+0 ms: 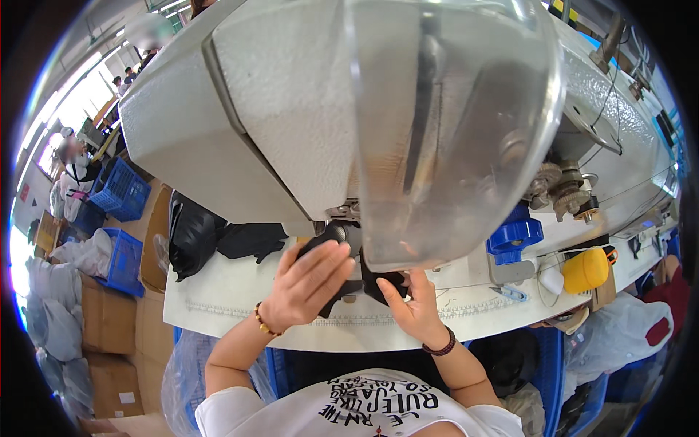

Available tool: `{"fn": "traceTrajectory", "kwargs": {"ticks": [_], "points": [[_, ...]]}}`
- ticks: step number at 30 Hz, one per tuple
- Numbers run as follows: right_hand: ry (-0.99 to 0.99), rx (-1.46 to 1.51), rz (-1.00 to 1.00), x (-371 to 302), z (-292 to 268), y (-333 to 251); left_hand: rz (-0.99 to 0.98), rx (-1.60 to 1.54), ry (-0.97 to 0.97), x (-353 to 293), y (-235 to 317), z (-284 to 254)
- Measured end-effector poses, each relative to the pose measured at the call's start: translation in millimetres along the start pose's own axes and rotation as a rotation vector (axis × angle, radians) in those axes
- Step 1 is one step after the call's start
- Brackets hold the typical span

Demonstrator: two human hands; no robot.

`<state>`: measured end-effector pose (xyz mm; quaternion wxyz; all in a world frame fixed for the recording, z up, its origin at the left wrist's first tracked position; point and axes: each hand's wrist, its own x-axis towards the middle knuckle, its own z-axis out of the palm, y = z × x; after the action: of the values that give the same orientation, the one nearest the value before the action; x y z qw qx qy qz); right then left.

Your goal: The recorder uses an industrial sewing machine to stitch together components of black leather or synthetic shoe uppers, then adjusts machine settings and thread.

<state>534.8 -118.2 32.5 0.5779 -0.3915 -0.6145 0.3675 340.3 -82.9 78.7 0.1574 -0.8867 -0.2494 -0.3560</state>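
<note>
Black fabric pieces lie beneath the head of a large pale sewing machine. My left hand rests flat against the left part of the dark fabric, fingers stretched out and side by side. To the right, my right hand has its thumb and forefinger on the edge of the black fabric, gripping it. A clear plastic guard bulges in front of the machine and partly covers the right fingertips. The needle area is mostly hidden by the guard and my left fingers.
More black pieces lie left on the white table, beside a black bundle. At right are a blue knob-like part, a yellow container and small snips. Blue crates and cardboard boxes stand left.
</note>
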Motion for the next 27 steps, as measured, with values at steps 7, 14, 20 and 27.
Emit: {"fn": "traceTrajectory", "kwargs": {"ticks": [7,14,20,27], "points": [[0.015,0.441,0.176,-10.2,11.4,-0.7,-0.141,0.002,-0.036,25.3,21.3,-9.5],[0.016,0.444,0.069,-16.3,12.5,2.1,-0.016,0.091,-0.092,21.3,25.8,-9.6],[0.034,0.316,0.102,-15.0,10.0,2.0,-0.021,0.115,-0.094,22.5,27.2,-3.3],[0.040,0.358,-0.042,-2.3,3.5,0.1,-0.038,0.182,-0.079,29.6,27.2,2.0]]}}
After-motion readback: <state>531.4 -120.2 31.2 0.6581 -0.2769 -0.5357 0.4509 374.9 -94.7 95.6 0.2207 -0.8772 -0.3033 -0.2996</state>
